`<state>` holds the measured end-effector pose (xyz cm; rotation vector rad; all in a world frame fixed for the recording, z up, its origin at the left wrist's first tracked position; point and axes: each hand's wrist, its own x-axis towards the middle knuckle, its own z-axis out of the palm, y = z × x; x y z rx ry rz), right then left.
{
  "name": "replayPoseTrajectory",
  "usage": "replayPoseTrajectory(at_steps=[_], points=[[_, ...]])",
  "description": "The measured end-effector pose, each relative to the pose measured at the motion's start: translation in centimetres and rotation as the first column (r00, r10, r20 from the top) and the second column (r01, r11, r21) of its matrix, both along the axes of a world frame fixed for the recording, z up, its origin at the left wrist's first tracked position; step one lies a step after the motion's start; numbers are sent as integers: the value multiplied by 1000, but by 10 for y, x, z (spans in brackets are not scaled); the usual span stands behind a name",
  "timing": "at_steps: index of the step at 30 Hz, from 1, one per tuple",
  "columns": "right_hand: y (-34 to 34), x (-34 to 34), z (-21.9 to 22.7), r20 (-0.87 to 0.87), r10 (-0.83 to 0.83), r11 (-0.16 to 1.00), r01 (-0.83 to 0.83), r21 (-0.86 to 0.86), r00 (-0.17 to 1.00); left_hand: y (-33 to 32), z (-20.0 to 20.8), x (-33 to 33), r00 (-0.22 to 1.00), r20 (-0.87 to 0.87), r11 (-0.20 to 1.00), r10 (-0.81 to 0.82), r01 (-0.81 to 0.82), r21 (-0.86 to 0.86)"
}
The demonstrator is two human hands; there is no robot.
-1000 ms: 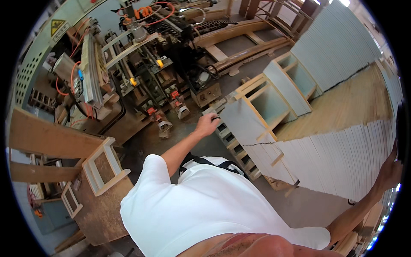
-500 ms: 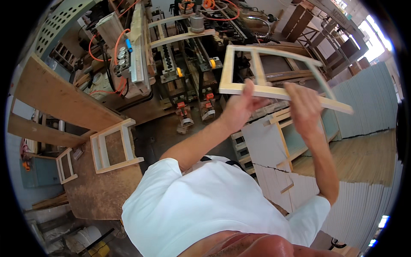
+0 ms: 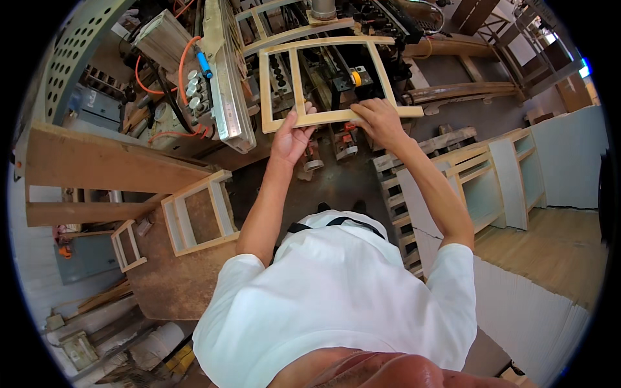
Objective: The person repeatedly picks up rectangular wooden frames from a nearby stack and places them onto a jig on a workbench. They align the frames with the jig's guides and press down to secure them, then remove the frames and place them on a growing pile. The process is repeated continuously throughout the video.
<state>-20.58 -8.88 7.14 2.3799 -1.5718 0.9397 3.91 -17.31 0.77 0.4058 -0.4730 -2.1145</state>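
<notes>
Both hands hold a pale wooden frame (image 3: 330, 118) with slightly curved long rails and a crossbar near its left end. My left hand (image 3: 293, 139) is closed on the near rail close to the crossbar, thumb up over the wood. Further right, my right hand (image 3: 381, 123) grips the same rail from above, its fingers folded over the edge. The frame hangs in front of a machine with dark metal rails. Behind it, a similar wooden frame (image 3: 304, 35) lies in the machine under a grey metal cylinder (image 3: 323, 9).
Two more wooden frames, a larger one (image 3: 184, 223) and a smaller one (image 3: 116, 249), rest on a brown board (image 3: 174, 278) at left. A control panel with a blue-ended hose (image 3: 204, 64) stands front left. Stacked pale panels (image 3: 572, 155) and a slatted pallet (image 3: 394, 194) are at right.
The wooden frame has moved left and toward the machine and turned more level, both hands moving with it. My view has swung to the right.
</notes>
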Motion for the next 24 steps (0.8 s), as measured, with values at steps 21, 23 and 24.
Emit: replayPoseTrajectory(at_steps=[21,23,24], points=[[-91,-5,-25,120,151,988,-155,26,981,-55,-12,7,980,105,985,170,-168,-22],[-88,-8,-25,129,156,986,-162,37,979,-50,-10,9,987,53,989,149,-150,10],[-87,-11,-26,131,174,983,-181,40,976,-44,-11,7,982,87,985,170,-172,9]])
